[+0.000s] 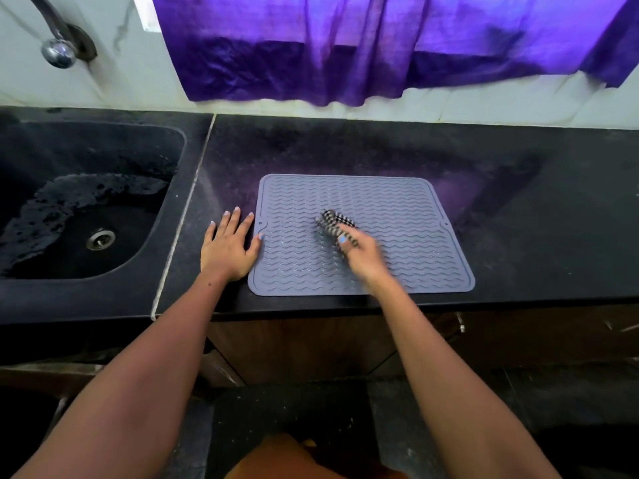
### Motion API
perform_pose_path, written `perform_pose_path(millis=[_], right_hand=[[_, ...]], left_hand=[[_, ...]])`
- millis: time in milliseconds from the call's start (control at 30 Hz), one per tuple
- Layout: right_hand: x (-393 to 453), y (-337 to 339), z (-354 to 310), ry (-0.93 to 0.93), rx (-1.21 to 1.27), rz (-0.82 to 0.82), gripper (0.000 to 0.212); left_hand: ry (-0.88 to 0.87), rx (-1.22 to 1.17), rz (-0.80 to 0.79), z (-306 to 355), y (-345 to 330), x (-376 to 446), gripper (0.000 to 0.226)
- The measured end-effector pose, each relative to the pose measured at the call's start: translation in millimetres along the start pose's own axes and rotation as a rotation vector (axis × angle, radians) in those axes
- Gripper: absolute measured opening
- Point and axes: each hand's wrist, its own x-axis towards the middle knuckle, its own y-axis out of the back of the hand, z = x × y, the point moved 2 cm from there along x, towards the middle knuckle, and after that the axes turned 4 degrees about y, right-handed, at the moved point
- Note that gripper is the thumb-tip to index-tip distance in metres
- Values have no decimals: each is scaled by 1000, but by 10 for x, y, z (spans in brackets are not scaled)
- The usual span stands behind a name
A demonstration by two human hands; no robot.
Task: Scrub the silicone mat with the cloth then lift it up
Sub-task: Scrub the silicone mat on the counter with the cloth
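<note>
One grey silicone mat (380, 216) is seen lying flat at the centre of the frame, on the black countertop (518, 202), its near edge close to the counter's front lip. Wavy ridges are noted across its surface. A black-and-white checked cloth (333, 221) is bunched on the mat's middle and is gripped by the right hand (363, 252), fingers curled round it; hand and cloth are blurred. The left hand (228, 245) is laid flat, fingers straight and spread, on the countertop just left of the mat, with the thumb tip touching the mat's left edge; nothing is held by it. Both forearms are seen entering from the bottom of the frame.

At the left of the frame a dark sink (52, 167) is set into the counter, wet patches and a metal drain (100, 238) visible in its basin. A tap (57, 46) is seen at upper left. A purple curtain (380, 46) is hung across the top of the frame.
</note>
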Motion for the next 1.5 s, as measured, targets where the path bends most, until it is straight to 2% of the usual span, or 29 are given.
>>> perform_pose_path(millis=[33,67,167,233,333,400,600,667,767,833,900,967,1033,1133,1233,1300,1367,1433,1500], right_hand=[[54,81,-42,-56,130,55,37],[84,156,-73,-68,148,118,35],[-81,232,-175,94,-222,305,40],[-182,107,-132,208,-433,257,49],[-213,-157,129,214,-758,49,58],[-231,-227,223,250,-876,38,59],[-236,-148,203,321,-800,75,51],[-248,-87,138,280,-686,58,47],[-119,170,18,13,-184,62,39],[-3,367,-39,-82,63,203,35],[15,474,-69,-62,-74,345,38],[-65,453,-61,26,-295,378,43],[-158,324,39,93,-460,293,47],[-223,47,289,189,-846,173,57],[-169,-3,365,220,-954,176,61],[-140,79,329,235,-889,151,54],[-149,183,274,215,-721,124,49],[-112,320,231,130,-423,151,44],[-16,489,196,-40,-14,211,38]], left_hand=[[1,-4,-1,-8,-3,1,71],[3,-9,-4,-11,-4,-4,72],[1,-12,0,5,7,-11,73],[0,-26,1,7,14,-10,73],[-1,-37,8,18,8,-13,70],[1,-24,7,15,-3,-8,64],[-9,-13,3,4,-16,-2,63],[-3,-5,2,6,-15,-6,60],[-5,-15,-3,-1,-5,-5,59],[-12,-16,-5,-9,-3,-8,63],[-14,-20,-5,-9,3,-8,70],[-9,-32,-2,-8,11,-6,74],[-7,-31,4,-8,10,-1,74],[-6,-22,4,-9,-2,3,75],[-7,-35,12,-1,0,-2,81],[-9,-36,15,-1,9,0,84],[-8,-36,16,-5,7,1,83],[-8,-39,16,-6,7,-1,83],[-10,-33,16,-4,10,-5,83]])
